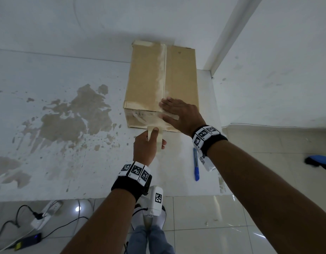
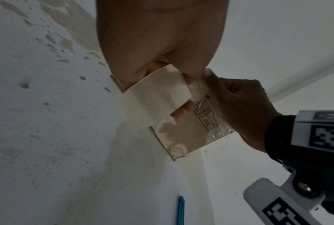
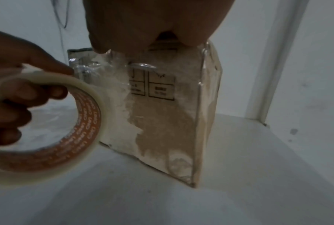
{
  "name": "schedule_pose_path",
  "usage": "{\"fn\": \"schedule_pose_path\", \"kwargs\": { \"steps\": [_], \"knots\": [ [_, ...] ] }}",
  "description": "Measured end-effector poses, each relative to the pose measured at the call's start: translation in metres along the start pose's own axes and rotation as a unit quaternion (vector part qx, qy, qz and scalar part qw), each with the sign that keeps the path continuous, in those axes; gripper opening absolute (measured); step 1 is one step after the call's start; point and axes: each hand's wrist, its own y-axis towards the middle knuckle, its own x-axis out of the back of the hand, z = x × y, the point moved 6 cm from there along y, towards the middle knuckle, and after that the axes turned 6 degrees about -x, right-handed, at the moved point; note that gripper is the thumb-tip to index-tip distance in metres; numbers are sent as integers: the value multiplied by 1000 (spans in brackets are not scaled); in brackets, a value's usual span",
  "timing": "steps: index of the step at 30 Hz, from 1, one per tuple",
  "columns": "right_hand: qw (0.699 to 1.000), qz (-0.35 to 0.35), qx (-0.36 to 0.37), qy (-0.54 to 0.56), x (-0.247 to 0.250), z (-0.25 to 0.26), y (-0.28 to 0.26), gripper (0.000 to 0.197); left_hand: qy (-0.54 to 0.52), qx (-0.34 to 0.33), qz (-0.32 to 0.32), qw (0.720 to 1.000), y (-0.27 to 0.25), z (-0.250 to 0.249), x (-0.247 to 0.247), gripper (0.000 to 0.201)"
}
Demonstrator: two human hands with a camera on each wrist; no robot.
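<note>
Left fingers (image 3: 35, 92) hooked through tape roll (image 3: 89, 115).

This looks like a plain back room or storeroom used for packing. A white-painted worktop (image 1: 66, 171) runs into a corner of bare white walls (image 1: 268, 79), and its paint has flaked away in brown patches (image 1: 76, 116). Below it is a glossy tiled floor (image 1: 204, 226), where a power strip (image 1: 46, 211) lies with loose cables (image 1: 4, 228). A taped cardboard box (image 1: 147, 76), a roll of tape (image 3: 85, 118) and a blue cutter (image 1: 196, 165) point to parcel work.
</note>
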Motion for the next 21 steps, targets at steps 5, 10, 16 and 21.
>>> {"fn": "schedule_pose_path", "kwargs": {
  "steps": [5, 10, 16, 21],
  "knots": [
    [996, -89, 8, -24, 1, 5, 1, 29, -8, 0, 3, 1000, 2, 3, -2, 45],
    [990, -117, 66, -49, 4, 10, 1, 28, 3, -1, 14, 1000, 3, 4, -5, 49],
    [990, -118, 62, -50, 2, 10, 0, 30, -6, 2, 18, 1000, 5, 2, -5, 45],
    [993, -110, 35, -31, -2, 6, 0, 34, -4, 0, 14, 1000, 4, -1, -2, 42]
  ]
}}
